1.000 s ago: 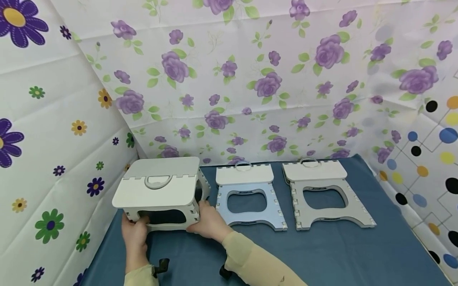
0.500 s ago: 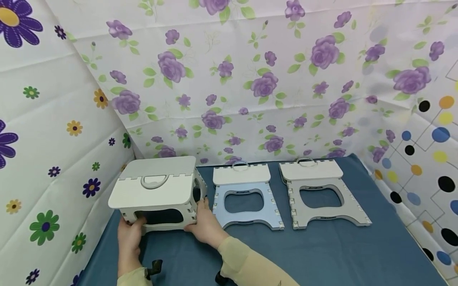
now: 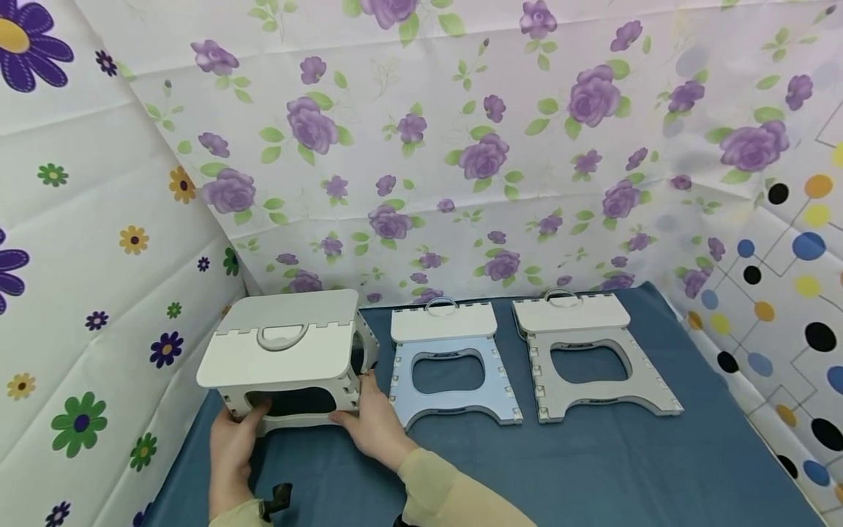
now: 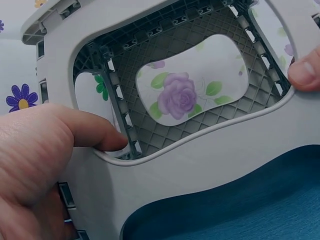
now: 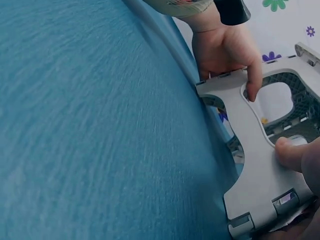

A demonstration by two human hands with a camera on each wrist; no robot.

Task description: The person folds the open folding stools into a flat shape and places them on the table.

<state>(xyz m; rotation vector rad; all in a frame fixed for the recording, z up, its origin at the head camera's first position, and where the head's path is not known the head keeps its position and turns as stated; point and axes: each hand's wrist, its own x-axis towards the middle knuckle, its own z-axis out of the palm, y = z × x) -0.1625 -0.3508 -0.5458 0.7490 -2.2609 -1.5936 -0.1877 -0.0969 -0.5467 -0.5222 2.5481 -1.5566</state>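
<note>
An off-white folding step stool [image 3: 273, 366] stands unfolded at the left of the head view, its grey carry handle [image 3: 282, 338] lying along the top's middle seam. My left hand [image 3: 230, 446] grips its left leg low down, the thumb hooked over the lower edge of the front opening. On the opposite side, my right hand [image 3: 378, 424] holds the right leg, with its thumb pressed on the front panel. The left wrist view looks through the opening to the ribbed inside of the back panel [image 4: 200, 117]. Fingers behind the legs are mostly hidden.
Two folded step stools lie flat to the right: a blue-and-white one [image 3: 454, 399] and a grey-and-white one [image 3: 602, 391]. Blue cloth [image 3: 527, 476] covers the table. Flowered sheets [image 3: 421, 168] hang behind and at the left, a dotted one [image 3: 800, 315] at the right.
The head view has turned slightly, sliding everything a little left. The unfolded stool's front edge has come slightly nearer, both hands still holding it. The folded stools stay put.
</note>
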